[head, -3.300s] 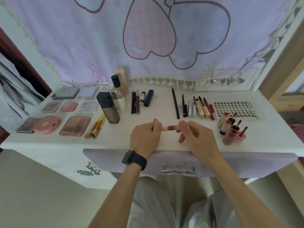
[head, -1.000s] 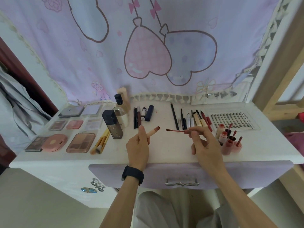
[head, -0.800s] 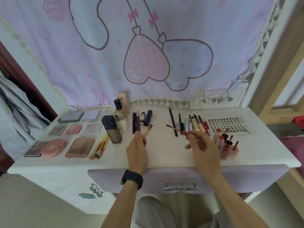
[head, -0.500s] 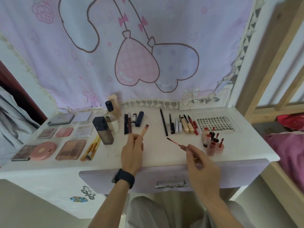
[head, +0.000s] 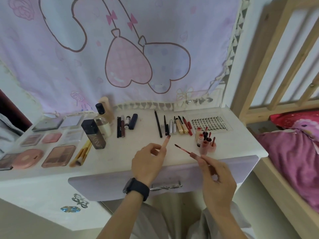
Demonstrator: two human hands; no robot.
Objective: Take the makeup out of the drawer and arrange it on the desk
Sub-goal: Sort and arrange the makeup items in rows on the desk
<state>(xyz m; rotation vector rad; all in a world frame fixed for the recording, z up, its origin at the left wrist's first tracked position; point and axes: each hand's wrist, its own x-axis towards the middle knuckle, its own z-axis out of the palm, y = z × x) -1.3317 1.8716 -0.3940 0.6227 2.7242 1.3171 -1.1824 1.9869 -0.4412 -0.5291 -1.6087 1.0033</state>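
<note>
White counter [head: 120,152] under a heart-print curtain [head: 127,66] carries rows of makeup: palettes [head: 58,156] left, pencils [head: 158,124] middle, lip tubes [head: 205,144] right, with a pink bed [head: 293,152] alongside. Over the counter's front, the left hand [head: 146,163] has its fingers pinching an uncapped lip gloss tube [head: 166,142], and the right hand [head: 217,180] has its fingers pinching the wand [head: 188,151], which is clear of the tube. The leftmost palette [head: 5,163] is cut off by the frame edge, and the inside of the drawer [head: 103,183] is hidden.

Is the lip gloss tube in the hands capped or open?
Open: the left hand holds the tube, the right hand holds its wand, apart from it.
</note>
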